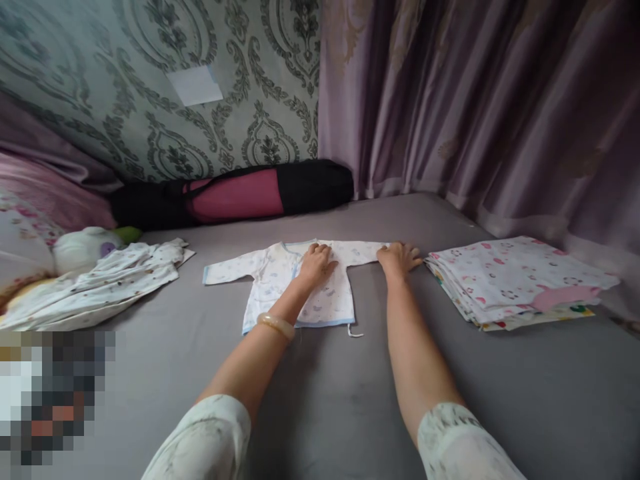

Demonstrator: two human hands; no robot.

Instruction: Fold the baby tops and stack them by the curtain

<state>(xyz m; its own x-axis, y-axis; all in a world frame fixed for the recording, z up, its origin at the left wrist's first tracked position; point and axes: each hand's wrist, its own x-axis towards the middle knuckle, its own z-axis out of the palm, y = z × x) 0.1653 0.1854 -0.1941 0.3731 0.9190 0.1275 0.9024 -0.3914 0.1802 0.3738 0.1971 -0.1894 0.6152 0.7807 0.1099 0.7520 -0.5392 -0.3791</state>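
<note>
A small white baby shirt (267,290) with a faint blue print and light blue edging lies spread flat on the grey bed sheet (330,407). Its sleeves stretch out to both sides, and a thin white tie trails from the lower right hem. My left hand (317,265) rests on the shirt's chest just below the neckline, fingers slightly bent and apart from the thumb. At the end of the right sleeve, my right hand (399,259) presses down on the cuff with its fingers spread. The cuff is partly hidden under that hand.
Folded printed cloths (520,277) are stacked on the right. Rumpled dotted clothes (115,277) and a plush toy (85,248) lie at left. A long black and red bag (235,195) sits along the wall. Purple curtains (450,100) hang behind on the right.
</note>
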